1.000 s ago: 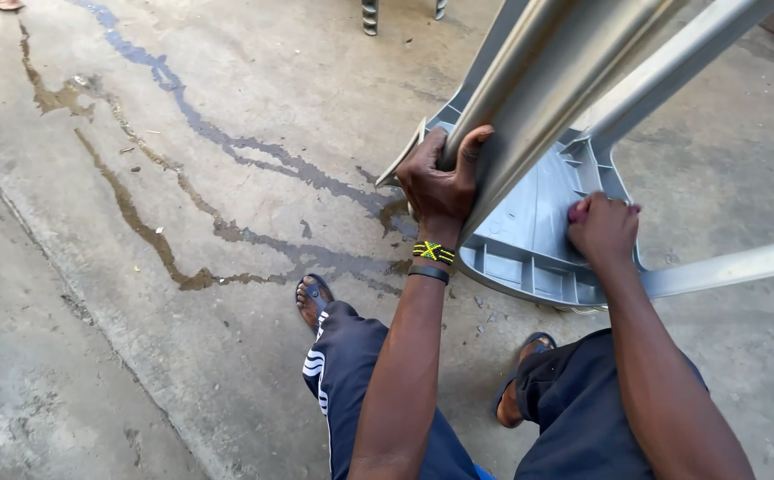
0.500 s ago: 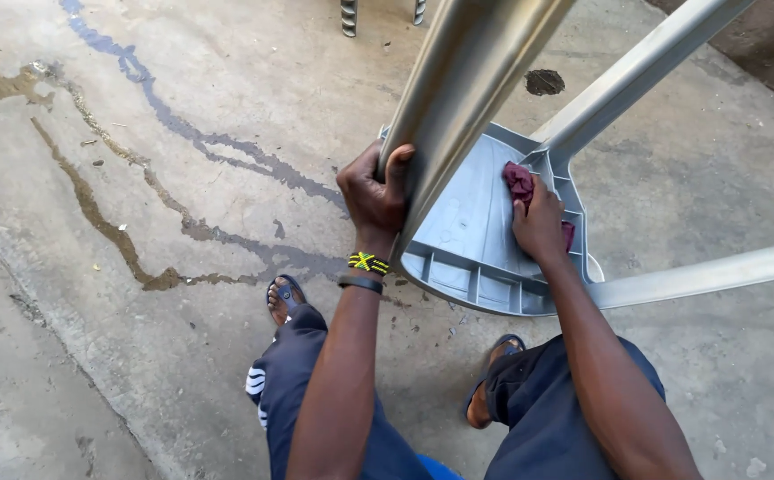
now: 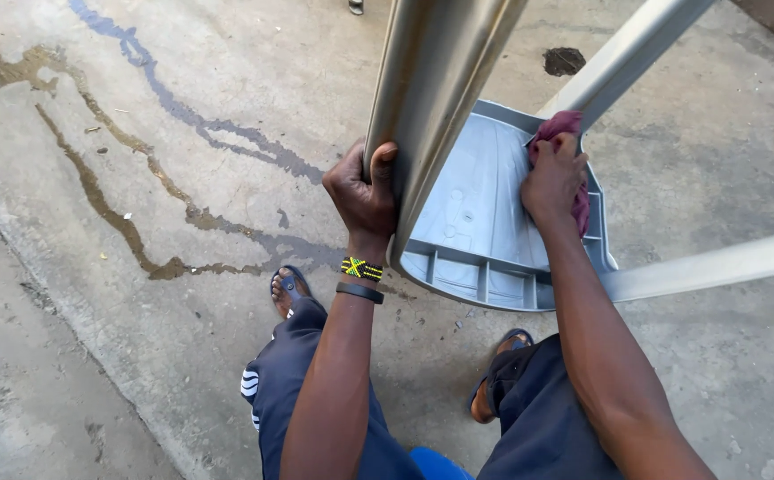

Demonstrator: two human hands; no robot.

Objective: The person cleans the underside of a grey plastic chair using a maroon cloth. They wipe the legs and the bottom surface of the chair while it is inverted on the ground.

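Observation:
An upturned grey plastic chair (image 3: 480, 213) rests on the concrete, its underside facing me and its legs rising toward the camera. My left hand (image 3: 365, 191) grips the nearest leg (image 3: 436, 98) of the chair. A dark red cloth (image 3: 569, 147) is pressed by my right hand (image 3: 551, 178) against the seat's underside, close to the base of the far right leg (image 3: 636, 49). Another leg (image 3: 716, 267) sticks out to the right.
Wet streaks (image 3: 129, 204) wind across the concrete floor (image 3: 209, 71) at left. A round drain hole (image 3: 565, 60) lies beyond the chair. My sandalled feet (image 3: 289, 289) and dark trousers (image 3: 316, 391) are below the chair.
My right hand with the cloth has slid up the seat's underside from its near edge toward the far right leg. The left hand keeps its hold on the leg.

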